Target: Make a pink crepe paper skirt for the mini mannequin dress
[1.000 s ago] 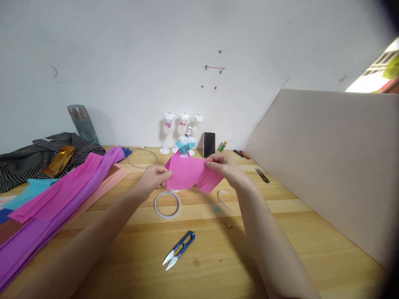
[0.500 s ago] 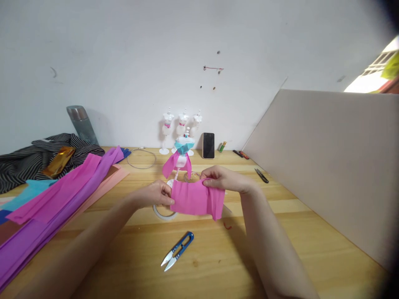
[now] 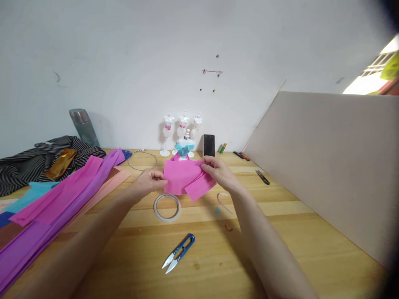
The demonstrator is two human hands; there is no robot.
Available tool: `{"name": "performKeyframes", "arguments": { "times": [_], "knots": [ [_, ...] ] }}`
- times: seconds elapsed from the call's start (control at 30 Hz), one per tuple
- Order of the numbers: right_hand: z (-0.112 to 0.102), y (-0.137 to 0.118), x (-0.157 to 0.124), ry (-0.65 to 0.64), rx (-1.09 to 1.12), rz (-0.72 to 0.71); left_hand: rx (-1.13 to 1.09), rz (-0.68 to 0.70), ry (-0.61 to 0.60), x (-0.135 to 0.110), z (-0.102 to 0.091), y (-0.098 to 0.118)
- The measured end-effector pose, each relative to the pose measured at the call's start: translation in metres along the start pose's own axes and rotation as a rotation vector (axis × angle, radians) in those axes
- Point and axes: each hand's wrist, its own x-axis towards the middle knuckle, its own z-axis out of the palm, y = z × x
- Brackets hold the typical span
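Note:
Between my two hands a piece of pink crepe paper or thin fabric is stretched, with a loose flap hanging at its right end. My left hand pinches its left edge between thumb and fingers. At the upper right my right hand grips it, thumb in front. Directly behind it stands a small white mannequin with a turquoise wrap around its chest and pink material below; its lower part is hidden. A roll of white tape lies under the pink piece, and blue-handled thread snips rest nearer me.
Several small mannequins and a phone stand by the wall. Strips of coloured material, a striped cloth and a bottle occupy the left. Black-handled cutters lie near the right partition.
Both hands have raised the pink piece and moved it away from me, in front of the mannequin. Its right flap has swung out at a slant, and the tape roll is now uncovered.

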Motion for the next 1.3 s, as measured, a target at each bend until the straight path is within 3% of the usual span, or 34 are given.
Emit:
{"name": "performKeyframes", "arguments": {
  "times": [0.1,0.4,0.73,1.07,1.3],
  "knots": [
    [-0.001,0.0,-0.001,-0.013,0.013,0.032,0.013,0.0,0.054,0.001,0.0,-0.001],
    [-0.002,-0.001,0.0,0.011,0.006,-0.006,0.019,0.011,0.041,0.002,-0.002,-0.005],
    [0.004,-0.006,0.0,0.114,0.033,-0.023,-0.009,0.016,0.065,-0.002,0.003,0.005],
    [-0.007,-0.004,-0.003,-0.108,0.028,0.042,-0.013,-0.008,0.087,0.002,-0.004,-0.001],
    [-0.007,0.0,-0.002,-0.138,-0.015,0.003,0.01,0.015,0.075,-0.002,-0.005,0.004]
  ]
}}
